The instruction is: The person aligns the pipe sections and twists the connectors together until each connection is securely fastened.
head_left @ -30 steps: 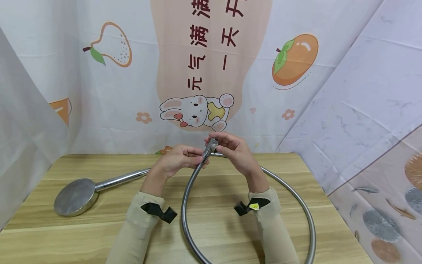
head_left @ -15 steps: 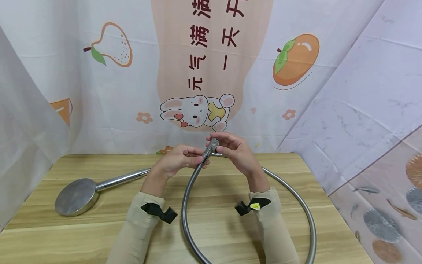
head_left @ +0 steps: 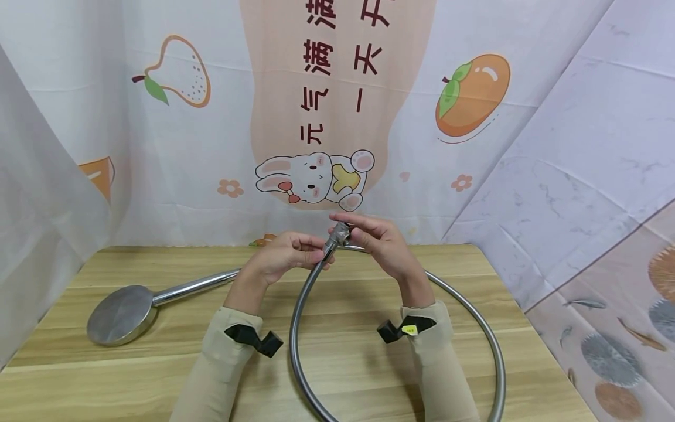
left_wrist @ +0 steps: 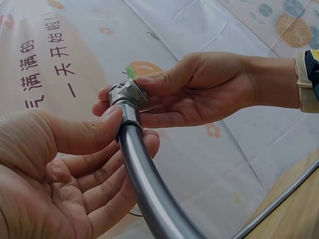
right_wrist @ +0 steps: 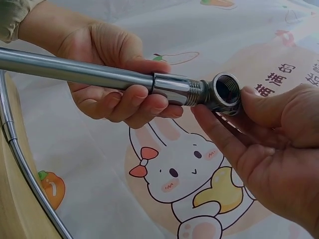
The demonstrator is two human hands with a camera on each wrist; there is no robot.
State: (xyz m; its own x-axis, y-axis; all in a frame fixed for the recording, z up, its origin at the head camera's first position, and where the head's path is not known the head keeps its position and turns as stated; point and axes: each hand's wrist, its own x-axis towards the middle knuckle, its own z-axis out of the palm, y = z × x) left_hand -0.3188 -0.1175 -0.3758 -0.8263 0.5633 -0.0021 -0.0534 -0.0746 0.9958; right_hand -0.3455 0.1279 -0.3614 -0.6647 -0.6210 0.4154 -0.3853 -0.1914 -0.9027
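My left hand [head_left: 282, 255] pinches the smooth metal collar [right_wrist: 170, 88] at the end of a shiny shower hose [head_left: 296, 328] between thumb and fingers. On that end sits a small metal threaded pipe fitting [right_wrist: 227, 92], with a round, internally threaded opening facing the camera in the right wrist view. Screw threads show between the collar and the fitting. My right hand [head_left: 385, 246] holds the fitting, its thumb on one side and its fingers on the other. Both hands are raised above the far edge of the table.
A round shower head [head_left: 121, 315] with a metal handle [head_left: 195, 287] lies on the left of the wooden table [head_left: 358, 363]. The hose loops from the hands toward me and around the right side. A printed cloth [head_left: 205, 158] hangs behind the table.
My right hand's fingers have straightened and shifted slightly at the fitting, which appears turned a little. My left hand keeps its pinch on the collar in the same place.
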